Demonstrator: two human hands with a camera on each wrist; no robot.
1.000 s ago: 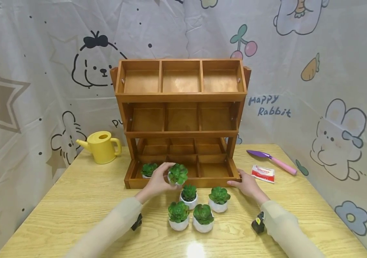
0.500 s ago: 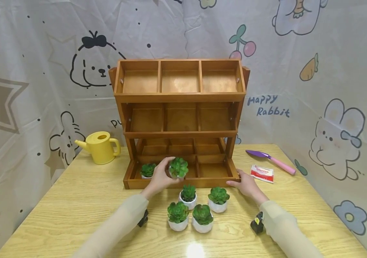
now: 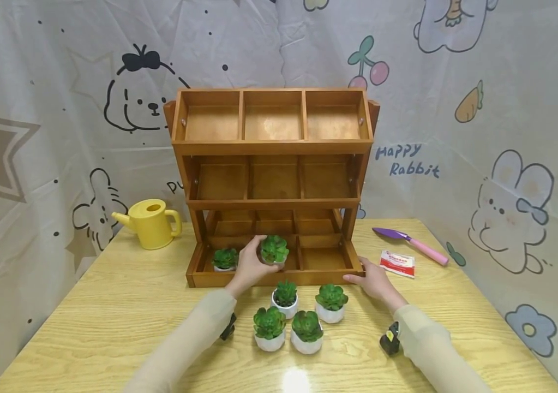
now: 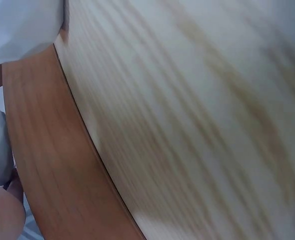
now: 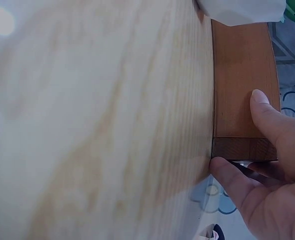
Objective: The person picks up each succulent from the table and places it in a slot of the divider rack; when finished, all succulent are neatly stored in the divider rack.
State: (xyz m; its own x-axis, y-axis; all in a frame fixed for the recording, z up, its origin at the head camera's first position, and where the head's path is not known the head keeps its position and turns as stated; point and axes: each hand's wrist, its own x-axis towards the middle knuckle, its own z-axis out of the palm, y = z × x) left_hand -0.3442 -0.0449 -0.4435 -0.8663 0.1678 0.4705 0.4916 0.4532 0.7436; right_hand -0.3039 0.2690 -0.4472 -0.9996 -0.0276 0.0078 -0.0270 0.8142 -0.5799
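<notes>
Across from me, the left hand [image 3: 249,265] grasps a potted succulent [image 3: 274,249] over the front middle compartment [image 3: 293,260] of the wooden shelf [image 3: 273,148], whose right front corner the right hand [image 3: 376,280] grips, with 4 more succulents [image 3: 269,326] standing before it on the tabletop [image 3: 112,327].

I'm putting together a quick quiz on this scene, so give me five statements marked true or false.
1. The left hand holds a potted plant. True.
2. The trowel has a pink handle. True.
3. The right hand holds the trowel. False: it grips the right end of the wooden shelf.
4. Four white-potted succulents stand on the table in front of the shelf. True.
5. The watering can is red. False: it is yellow.
</notes>
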